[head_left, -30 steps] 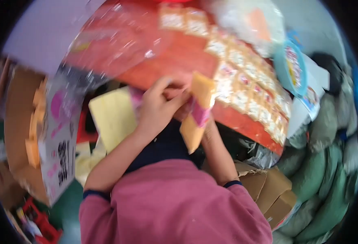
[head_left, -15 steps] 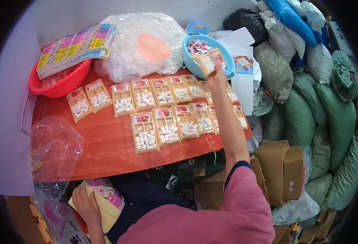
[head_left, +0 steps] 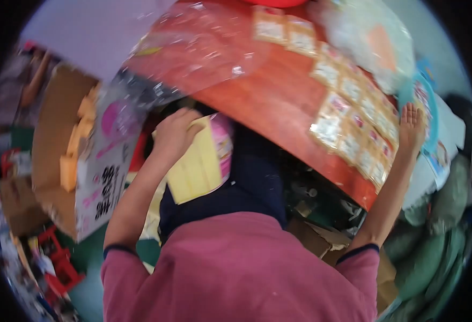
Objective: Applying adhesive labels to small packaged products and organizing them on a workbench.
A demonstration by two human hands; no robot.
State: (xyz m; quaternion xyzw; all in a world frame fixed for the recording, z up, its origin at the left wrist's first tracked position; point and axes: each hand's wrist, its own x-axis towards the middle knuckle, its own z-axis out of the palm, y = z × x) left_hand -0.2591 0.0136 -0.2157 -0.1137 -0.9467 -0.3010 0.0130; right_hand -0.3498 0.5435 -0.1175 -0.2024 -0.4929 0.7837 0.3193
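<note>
My left hand (head_left: 178, 131) is closed over the upper edge of a yellow card sleeve (head_left: 194, 170) with a pink printed side, above my lap. At the far right, my right hand (head_left: 412, 129) reaches over the table with its fingers stretched out, beside the light blue basin (head_left: 433, 118). Blur hides whether a tray lies under those fingers. Close to that hand, clear-topped trays (head_left: 330, 121) of small white pieces stand in rows, several with a red printed packet in the top compartment.
The red table (head_left: 279, 107) carries a clear plastic sheet (head_left: 204, 53) and a big clear bag (head_left: 373, 37) of white pieces. An open carton (head_left: 67, 134) with orange pieces stands to the left. Sacks (head_left: 434, 236) pile up at the right, and a brown carton (head_left: 316, 236) sits under the table edge.
The view has swung left and down. My left hand now grips the yellow sleeve at its upper edge. The tray seen in my right hand earlier no longer shows clearly there.
</note>
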